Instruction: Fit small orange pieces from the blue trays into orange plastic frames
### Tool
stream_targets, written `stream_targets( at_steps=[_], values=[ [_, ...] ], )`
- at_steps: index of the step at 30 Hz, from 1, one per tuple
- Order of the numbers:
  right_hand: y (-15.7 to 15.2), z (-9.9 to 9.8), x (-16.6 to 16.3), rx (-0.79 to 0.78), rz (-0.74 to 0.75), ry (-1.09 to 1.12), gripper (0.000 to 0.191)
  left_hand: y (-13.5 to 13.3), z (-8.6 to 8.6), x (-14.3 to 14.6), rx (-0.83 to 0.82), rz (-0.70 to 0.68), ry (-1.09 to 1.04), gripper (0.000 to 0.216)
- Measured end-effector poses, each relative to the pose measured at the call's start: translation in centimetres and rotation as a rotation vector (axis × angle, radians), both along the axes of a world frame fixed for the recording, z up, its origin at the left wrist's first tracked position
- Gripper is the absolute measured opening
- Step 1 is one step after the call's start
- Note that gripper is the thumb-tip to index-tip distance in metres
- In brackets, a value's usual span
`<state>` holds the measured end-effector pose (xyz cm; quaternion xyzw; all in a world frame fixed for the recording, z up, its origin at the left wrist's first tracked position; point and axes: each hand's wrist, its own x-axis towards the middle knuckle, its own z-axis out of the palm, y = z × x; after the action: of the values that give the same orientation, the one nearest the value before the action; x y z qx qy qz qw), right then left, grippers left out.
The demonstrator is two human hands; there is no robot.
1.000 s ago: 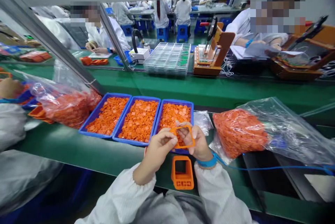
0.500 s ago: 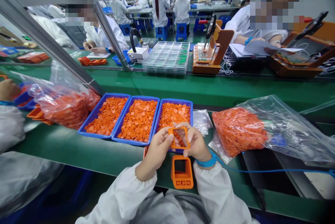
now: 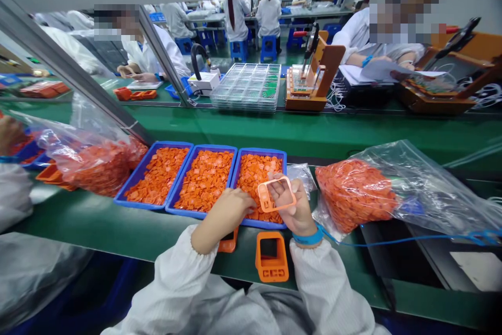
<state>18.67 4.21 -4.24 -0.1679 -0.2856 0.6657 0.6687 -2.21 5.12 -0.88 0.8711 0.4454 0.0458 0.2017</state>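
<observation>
My right hand (image 3: pixel 300 212) is closed on the edge of an orange plastic frame (image 3: pixel 265 200), a rounded housing with a large window and small cutouts at one end, tilted above the right-hand tray. My left hand (image 3: pixel 231 209) reaches to the near left part of that blue tray (image 3: pixel 284 168), its fingers curled down at the small orange pieces (image 3: pixel 259 165); what the fingertips grip is hidden. An orange housing (image 3: pixel 272 256) lies on the green bench just below my hands. Another orange housing (image 3: pixel 228 243) shows partly beneath my left forearm.
Two more blue trays (image 3: pixel 167 208) of orange pieces stand on the left. Plastic bags of orange parts lie left (image 3: pixel 98 168) and right (image 3: pixel 355 196). A blue cord (image 3: pixel 384 244) runs right from my wristband. Co-workers sit opposite, near a clear compartment box (image 3: pixel 247 87) and clamp fixtures (image 3: pixel 314 81).
My left hand has let go of the orange frame and moved left and down to the right-hand tray's pieces. The frame has turned and now stays in my right hand alone.
</observation>
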Motion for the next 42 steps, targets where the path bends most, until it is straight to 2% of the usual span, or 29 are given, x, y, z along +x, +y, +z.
stream_targets(
  at_steps=[3,7,14,17,22,27,29,31,37,42],
  values=[
    [0.0,0.0,-0.1,-0.016,-0.002,0.005,0.062,0.3,-0.4,0.7,-0.006,-0.092,0.049,0.012],
    [0.0,0.1,0.0,-0.031,-0.001,0.008,0.063,1.0,-0.6,1.0,-0.006,-0.146,0.094,0.013],
    [0.0,0.3,0.1,-0.051,0.007,-0.004,0.066,0.9,0.0,1.0,0.017,-0.106,0.078,0.017],
    [-0.1,0.4,0.2,-0.06,0.004,-0.014,0.067,0.8,0.3,0.8,0.012,-0.048,0.011,0.016],
    [-0.1,0.4,0.1,-0.072,-0.013,-0.038,0.069,0.3,0.6,0.2,-0.009,0.085,-0.212,0.032],
    [-0.1,0.2,0.0,-0.061,-0.013,-0.053,0.068,-1.0,1.4,-0.8,0.007,0.147,-0.479,0.027],
    [-0.1,0.1,0.0,-0.052,0.005,-0.058,0.065,-1.6,1.9,-1.1,0.055,0.119,-0.61,0.029],
    [-0.1,0.0,0.0,-0.044,0.043,-0.069,0.063,-1.9,2.5,-1.1,0.099,0.054,-0.652,0.027],
    [-0.3,-0.3,-0.2,-0.021,0.182,-0.104,0.061,-1.8,3.3,-0.1,0.176,-0.178,-0.501,0.024],
    [-0.5,-0.5,-0.4,0.009,0.234,-0.122,0.058,-1.6,2.8,0.7,0.15,-0.165,-0.437,0.025]
  ],
)
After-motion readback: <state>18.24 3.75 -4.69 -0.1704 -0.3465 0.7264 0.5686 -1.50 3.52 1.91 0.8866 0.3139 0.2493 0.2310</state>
